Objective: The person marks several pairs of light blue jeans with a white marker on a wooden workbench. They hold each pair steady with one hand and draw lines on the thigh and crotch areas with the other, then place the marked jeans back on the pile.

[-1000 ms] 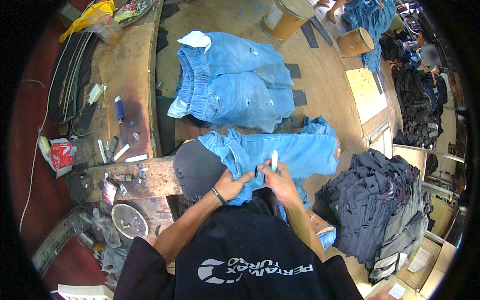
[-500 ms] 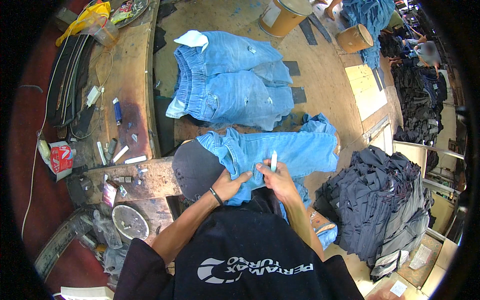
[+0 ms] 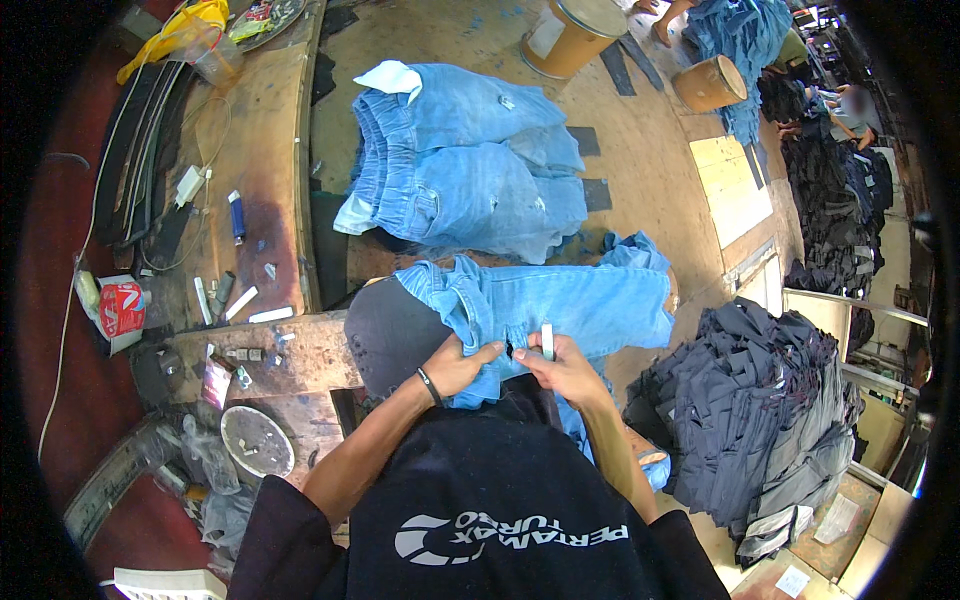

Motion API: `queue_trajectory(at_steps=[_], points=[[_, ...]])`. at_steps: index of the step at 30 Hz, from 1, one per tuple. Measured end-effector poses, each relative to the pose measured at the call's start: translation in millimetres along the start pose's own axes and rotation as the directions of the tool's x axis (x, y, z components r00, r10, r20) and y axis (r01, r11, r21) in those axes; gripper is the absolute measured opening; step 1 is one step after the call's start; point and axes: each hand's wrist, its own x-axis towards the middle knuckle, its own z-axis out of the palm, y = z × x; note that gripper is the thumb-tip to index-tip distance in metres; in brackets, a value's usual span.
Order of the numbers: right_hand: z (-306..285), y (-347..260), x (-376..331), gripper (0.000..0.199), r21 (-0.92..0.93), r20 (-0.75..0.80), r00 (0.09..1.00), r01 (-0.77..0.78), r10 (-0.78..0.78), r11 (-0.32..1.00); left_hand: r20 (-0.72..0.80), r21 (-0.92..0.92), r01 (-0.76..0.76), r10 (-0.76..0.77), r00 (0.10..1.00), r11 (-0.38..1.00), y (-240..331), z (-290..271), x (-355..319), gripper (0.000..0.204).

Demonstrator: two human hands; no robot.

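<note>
A light-blue pair of jeans (image 3: 590,298) lies in front of me, one leg drawn over a dark rounded board end (image 3: 390,340). My left hand (image 3: 458,370) grips the denim, its thumb pointing right. Close beside it, my right hand (image 3: 568,372) is closed around a short white stick (image 3: 547,340) that stands up from the fingers. Its thumb and fingertips also press the cloth. Between the two thumbs a small dark hole (image 3: 509,352) shows in the denim. The fingers under the cloth are hidden.
Stacked blue jeans (image 3: 460,170) with elastic waists lie beyond. On the left wooden bench (image 3: 265,120) are a blue lighter (image 3: 236,218) and more white sticks (image 3: 242,303). An oval dish (image 3: 257,441) sits nearer. Dark trousers (image 3: 745,400) are heaped right. Brown drums (image 3: 572,40) stand far off.
My right hand has shifted slightly down, and the white stick with it. A dark hole now shows between my thumbs where the cloth looked closed. My left hand keeps its place.
</note>
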Motion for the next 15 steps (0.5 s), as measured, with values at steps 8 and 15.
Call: queue_trajectory(at_steps=[8, 15], points=[[8, 9, 2, 0.022, 0.151, -0.029, 0.999, 0.046, -0.042, 0.988, 0.021, -0.065, 0.221, -0.220, 0.975, 0.973, 4, -5, -2, 0.056], [-3, -4, -3, 0.022, -0.064, 0.041, 0.999, 0.027, -0.025, 0.998, 0.005, -0.047, 0.118, -0.118, 0.993, 0.992, 1, 1, 4, 0.053]])
